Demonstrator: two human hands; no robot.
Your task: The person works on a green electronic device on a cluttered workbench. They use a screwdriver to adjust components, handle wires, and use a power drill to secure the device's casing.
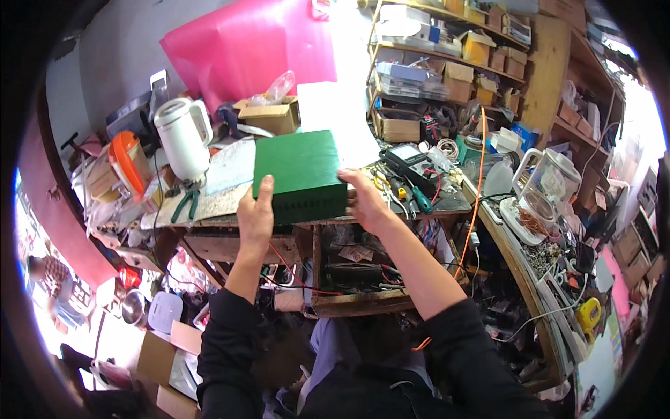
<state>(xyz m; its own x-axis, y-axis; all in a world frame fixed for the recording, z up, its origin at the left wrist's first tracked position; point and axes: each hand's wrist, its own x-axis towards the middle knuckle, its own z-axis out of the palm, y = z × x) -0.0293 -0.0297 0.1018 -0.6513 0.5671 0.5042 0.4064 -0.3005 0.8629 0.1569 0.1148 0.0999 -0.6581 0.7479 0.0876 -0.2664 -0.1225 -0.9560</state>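
Observation:
A green rectangular box (296,160), with a row of slots on its front face, is held level at the front edge of the cluttered workbench. My left hand (256,216) grips its left side, thumb up along the near corner. My right hand (361,195) holds the right side, thumb at the top corner. Behind the box lies a white sheet (321,105). Dark green-handled pliers (185,204) are to the left; a teal screwdriver (421,199) and other hand tools are to the right. Whether the box rests on the bench is unclear.
A white kettle (180,140) and cardboard box (267,115) stand behind. An open drawer (359,300) hangs below the bench. An orange cable (476,209) crosses the right side, near a clear jug (562,178). Boxes fill the shelves (447,49). A person (52,279) is outside at far left.

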